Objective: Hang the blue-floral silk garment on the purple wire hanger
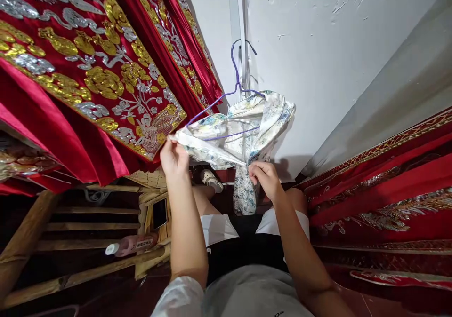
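Garment on purple hanger, shoulders uppermost, long axis running downward

Both forearms stretch forward, left fingers and right fingers pinched.

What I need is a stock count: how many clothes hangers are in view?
1: a purple clothes hanger in front of the white wall, partly inside the floral garment that the left hand and right hand hold. Others may be hidden behind the red embroidered cloths.

Hands pinching floral garment — purple hanger, white wall, embroidered red cloth
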`<state>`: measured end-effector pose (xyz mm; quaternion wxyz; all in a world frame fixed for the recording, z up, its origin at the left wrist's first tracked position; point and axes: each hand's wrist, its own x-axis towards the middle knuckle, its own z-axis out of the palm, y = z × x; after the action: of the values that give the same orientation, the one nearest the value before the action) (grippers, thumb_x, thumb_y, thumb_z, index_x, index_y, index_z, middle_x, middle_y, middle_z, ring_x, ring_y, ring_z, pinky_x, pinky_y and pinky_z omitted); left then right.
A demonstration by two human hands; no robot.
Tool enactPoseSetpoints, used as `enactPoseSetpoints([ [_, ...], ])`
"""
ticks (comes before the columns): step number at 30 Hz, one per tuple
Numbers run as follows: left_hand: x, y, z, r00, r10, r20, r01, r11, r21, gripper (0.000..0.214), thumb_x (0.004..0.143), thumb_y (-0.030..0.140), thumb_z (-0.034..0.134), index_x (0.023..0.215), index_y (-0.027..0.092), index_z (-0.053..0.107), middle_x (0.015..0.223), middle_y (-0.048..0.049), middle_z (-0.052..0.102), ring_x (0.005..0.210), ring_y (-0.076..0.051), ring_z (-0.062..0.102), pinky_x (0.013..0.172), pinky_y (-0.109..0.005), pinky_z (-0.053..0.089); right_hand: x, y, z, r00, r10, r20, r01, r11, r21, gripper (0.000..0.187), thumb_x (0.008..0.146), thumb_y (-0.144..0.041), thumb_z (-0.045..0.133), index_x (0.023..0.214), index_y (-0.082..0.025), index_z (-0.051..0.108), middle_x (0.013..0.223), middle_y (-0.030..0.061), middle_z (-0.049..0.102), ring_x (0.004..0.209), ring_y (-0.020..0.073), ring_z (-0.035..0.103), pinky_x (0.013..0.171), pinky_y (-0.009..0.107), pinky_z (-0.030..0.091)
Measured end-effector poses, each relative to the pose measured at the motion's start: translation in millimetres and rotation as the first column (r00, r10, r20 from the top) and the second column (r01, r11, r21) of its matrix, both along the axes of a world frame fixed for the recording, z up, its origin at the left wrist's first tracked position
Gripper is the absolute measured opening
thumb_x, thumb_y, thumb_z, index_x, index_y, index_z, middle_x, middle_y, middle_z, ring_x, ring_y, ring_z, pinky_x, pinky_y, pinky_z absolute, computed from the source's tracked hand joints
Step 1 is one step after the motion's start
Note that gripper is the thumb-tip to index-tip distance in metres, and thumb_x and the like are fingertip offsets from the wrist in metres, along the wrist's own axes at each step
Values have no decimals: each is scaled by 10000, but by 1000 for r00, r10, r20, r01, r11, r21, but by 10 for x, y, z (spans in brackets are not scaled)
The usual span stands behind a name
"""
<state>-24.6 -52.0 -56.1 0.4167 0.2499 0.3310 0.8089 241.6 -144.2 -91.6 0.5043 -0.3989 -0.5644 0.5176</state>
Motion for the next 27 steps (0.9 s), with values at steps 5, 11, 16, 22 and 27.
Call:
enactPoseSetpoints([
  [5, 589, -427, -709, 929, -108, 355, 173, 973, -154, 403, 1021, 112, 294, 1254, 143, 621, 1021, -120, 772, 1038, -187, 731, 992, -363, 569, 14, -197, -214, 994, -79, -72, 71, 992, -108, 349, 849, -462, 542, 585, -237, 497, 489, -27, 423, 481, 128, 370, 525, 296, 324],
  [11, 1130, -695, -1062, 931, -214, 294, 301, 908, -292, 176, 837, 271, 691, 973, 160, 711, 892, -67, 760, 890, -207, 732, 877, -333, 576, 430, -278, -301, 999, -19, 40, 26, 982, -189, 365, 830, -464, 550, 549, -241, 487, 495, -15, 438, 482, 134, 360, 515, 302, 316],
  [16, 1243, -904, -786, 958, -280, -60, 275, 958, -88, 362, 845, 538, 745, 818, 208, 598, 875, -14, 659, 778, -155, 633, 731, -260, 523, 609, -231, -453, 965, 105, 241, -27, 951, -307, 389, 826, -475, 627, 559, -192, 599, 532, 0, 505, 519, 131, 414, 524, 285, 335],
  [22, 1498, -1261, -447, 581, -493, -647, 551, 824, -133, 322, 983, 504, 597, 1125, 239, 714, 1139, -99, 721, 964, -240, 693, 910, -371, 567, 503, -125, -510, 991, -103, -82, 73, 950, -305, 593, 829, -809, 552, 782, -228, 660, 739, 63, 644, 760, 237, 617, 655, 348, 506],
  [27, 1336, -1417, -353, 261, -415, -872, 530, 816, -230, 573, 993, 306, 608, 1553, 308, 486, 1501, -97, 599, 1383, -282, 577, 1164, -424, 462, 388, -54, -268, 970, 144, -196, -204, 920, -336, 592, 882, -781, 540, 903, -212, 699, 807, 86, 680, 836, 255, 662, 739, 374, 536],
])
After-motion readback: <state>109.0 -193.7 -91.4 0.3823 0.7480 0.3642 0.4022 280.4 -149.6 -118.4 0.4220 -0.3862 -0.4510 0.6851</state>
